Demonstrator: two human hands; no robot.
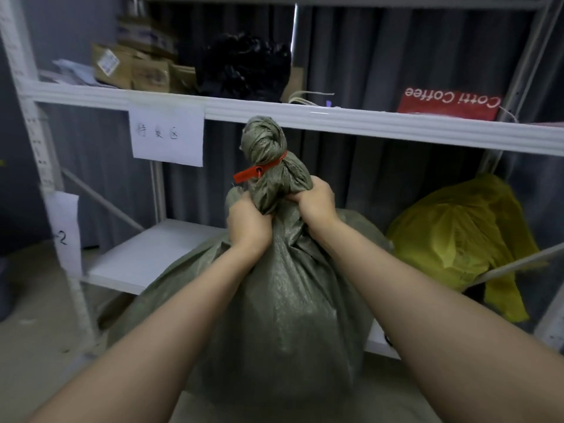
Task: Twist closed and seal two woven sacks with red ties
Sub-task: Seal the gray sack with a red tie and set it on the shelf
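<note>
Below shelf edge (366,123), L hand (248,222) & R hand (314,199) grip sack neck (274,190), fingers curled, under red tie (256,171).

White shelf rack (45,166): upper board (366,123) holds cardboard boxes (134,71), black bag (244,65), red coffee bag (448,103); lower board (146,254), yellow bag (457,236).

Fingertips of left hand (248,222) & right hand (314,199) buried in neck folds of woven sack (283,300), red tie (259,170) loops out of sight round back, sack's lower sides behind forearms, elbows cut off at btm, writing on paper sign (167,134) too blurry to read.
</note>
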